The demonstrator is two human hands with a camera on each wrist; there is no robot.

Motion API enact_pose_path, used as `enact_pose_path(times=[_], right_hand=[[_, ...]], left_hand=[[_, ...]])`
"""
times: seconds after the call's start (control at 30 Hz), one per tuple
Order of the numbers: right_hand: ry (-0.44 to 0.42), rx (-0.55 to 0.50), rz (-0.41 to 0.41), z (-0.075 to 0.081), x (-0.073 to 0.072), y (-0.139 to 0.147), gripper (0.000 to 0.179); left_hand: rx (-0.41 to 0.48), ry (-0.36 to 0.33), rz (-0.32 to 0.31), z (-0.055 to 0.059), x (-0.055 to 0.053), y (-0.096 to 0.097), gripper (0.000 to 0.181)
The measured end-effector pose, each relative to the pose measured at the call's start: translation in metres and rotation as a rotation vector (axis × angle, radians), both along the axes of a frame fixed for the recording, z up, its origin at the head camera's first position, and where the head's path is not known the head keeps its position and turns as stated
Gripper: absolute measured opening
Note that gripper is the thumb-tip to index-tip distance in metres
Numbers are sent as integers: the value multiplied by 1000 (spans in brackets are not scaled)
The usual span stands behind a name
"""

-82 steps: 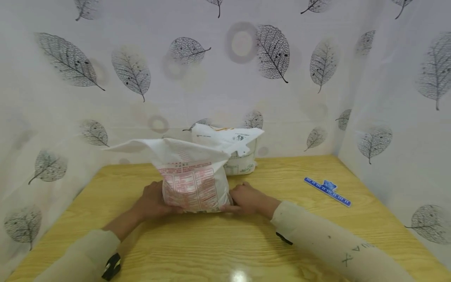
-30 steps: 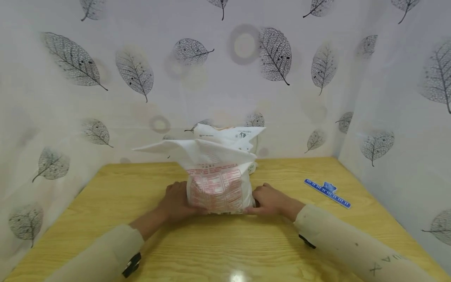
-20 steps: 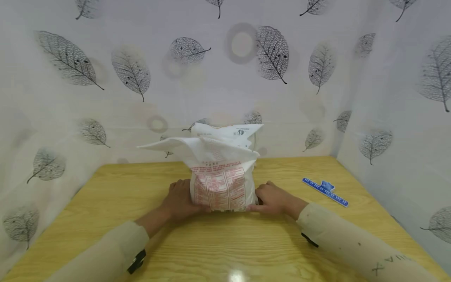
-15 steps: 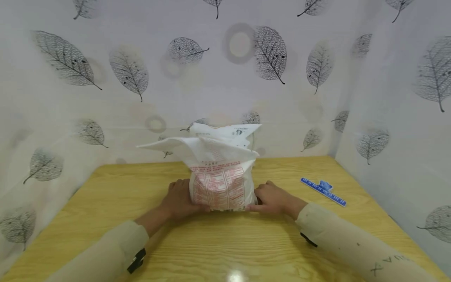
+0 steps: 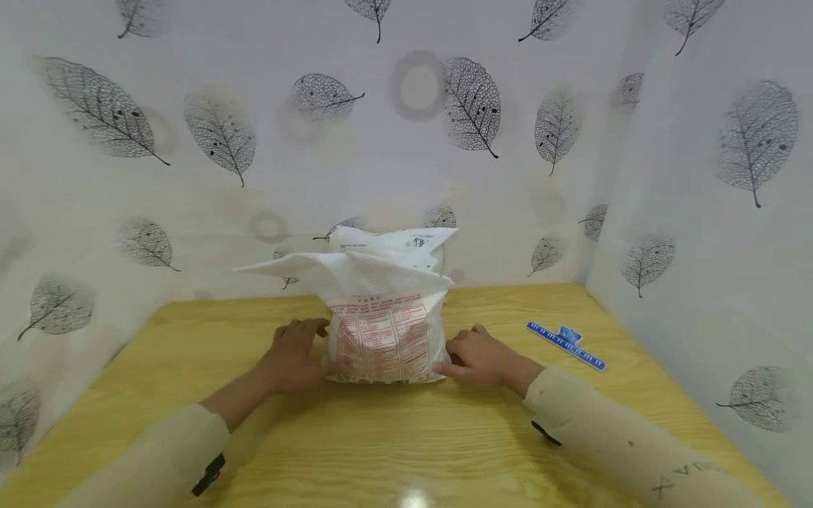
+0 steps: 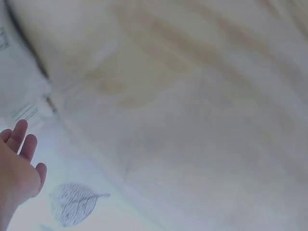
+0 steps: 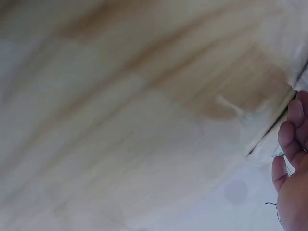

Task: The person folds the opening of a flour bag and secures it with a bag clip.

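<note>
A white plastic bag with red printing [image 5: 381,342] stands upright on the wooden table, its loose top folded over and pointing left. My left hand [image 5: 292,360] is at its left side, fingers spread and loosened, with the thumb close to the lower front corner. In the left wrist view the fingers [image 6: 29,147] are apart and hold nothing. At the bag's right side is my right hand [image 5: 479,358], its thumb by the lower front corner. The right wrist view shows loosely bent fingers [image 7: 287,139] beside the bag.
Behind the front bag stands a second white bag [image 5: 387,240], mostly hidden. A blue ruler-shaped clip [image 5: 565,344] lies on the wooden table [image 5: 394,444] to the right. Leaf-patterned curtain cloth [image 5: 381,162] encloses the table at the back and both sides.
Both hands shifted the front bag to the right, before the second bag. Since then my left hand has loosened and drawn off leftward, and my right hand's grip has eased.
</note>
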State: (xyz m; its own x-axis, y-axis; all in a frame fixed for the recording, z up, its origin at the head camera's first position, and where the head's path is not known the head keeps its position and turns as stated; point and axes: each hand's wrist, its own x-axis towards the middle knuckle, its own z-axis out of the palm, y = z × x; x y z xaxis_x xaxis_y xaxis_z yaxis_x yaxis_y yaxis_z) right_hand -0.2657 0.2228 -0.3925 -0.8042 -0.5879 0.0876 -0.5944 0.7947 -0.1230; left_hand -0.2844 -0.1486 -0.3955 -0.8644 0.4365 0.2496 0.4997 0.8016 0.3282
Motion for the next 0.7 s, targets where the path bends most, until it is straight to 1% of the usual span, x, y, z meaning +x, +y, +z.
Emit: enact_pose_path(times=[0.03,0.1,0.2,0.3,0.37,0.43,0.5,0.53,0.63,0.7], right_hand=[[15,3,-9,2,0,0,43],[48,8,-26,6,-1,0,42],[88,4,-20,17,-1,2,37],[152,-17,15,28,-2,5,30],[197,-45,24,36,-4,7,26],[246,-83,8,45,-6,9,23],[303,-120,-33,55,-7,9,22],[332,-142,-56,61,-7,9,22],[425,-204,-127,76,-8,7,23],[470,-254,-155,85,-8,3,24]], left_hand=[[16,20,-6,5,1,-4,87],[45,85,-18,16,2,-8,76],[64,213,-23,30,2,-14,58],[86,374,-20,44,5,-19,47],[108,516,-35,52,7,-21,46],[128,666,-65,62,10,-22,48],[154,814,-110,71,11,-20,50],[167,877,-136,77,11,-18,48],[208,1017,-210,96,13,-10,38],[225,1083,-244,110,15,-5,32]])
